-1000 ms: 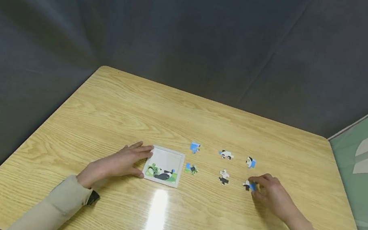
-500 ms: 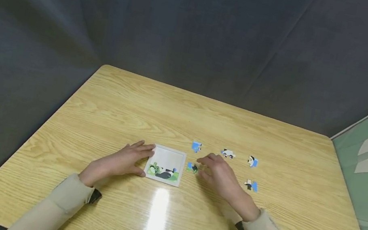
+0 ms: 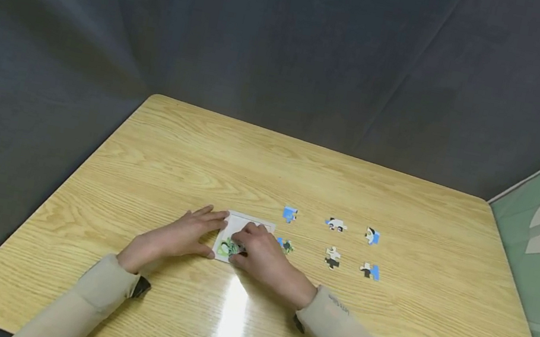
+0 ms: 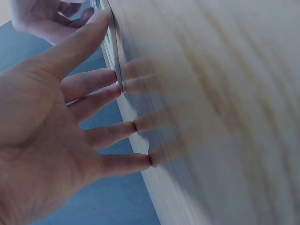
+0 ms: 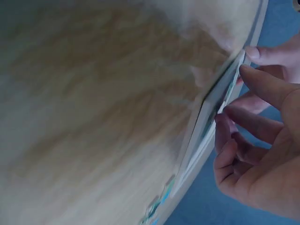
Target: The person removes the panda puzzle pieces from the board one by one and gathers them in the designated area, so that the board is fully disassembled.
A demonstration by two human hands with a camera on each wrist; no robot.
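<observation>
A square white puzzle frame (image 3: pixel 250 217) lies on the wooden table, with green and black picture pieces along its near side. My left hand (image 3: pixel 176 241) rests at the frame's left edge, its fingers spread and the thumb near the lower corner. My right hand (image 3: pixel 262 254) is over the frame and hides its right part. In the right wrist view, the thumb and index finger of my right hand (image 5: pixel 267 136) are apart at the frame, and no piece shows between them. Just right of the frame lies a green, blue and black puzzle piece (image 3: pixel 286 245).
Other loose pieces lie in two rows: a blue piece (image 3: pixel 289 214), a panda-face piece (image 3: pixel 336 224), a blue-and-white piece (image 3: pixel 372 236), a black-and-white piece (image 3: pixel 332 258) and a blue-and-black piece (image 3: pixel 370 270). A dark curtain (image 3: pixel 291 46) hangs behind the table.
My right hand has moved left from the far-right piece, across the row of pieces, to the frame. My left hand stays at the frame's left edge. The loose pieces remain on the table.
</observation>
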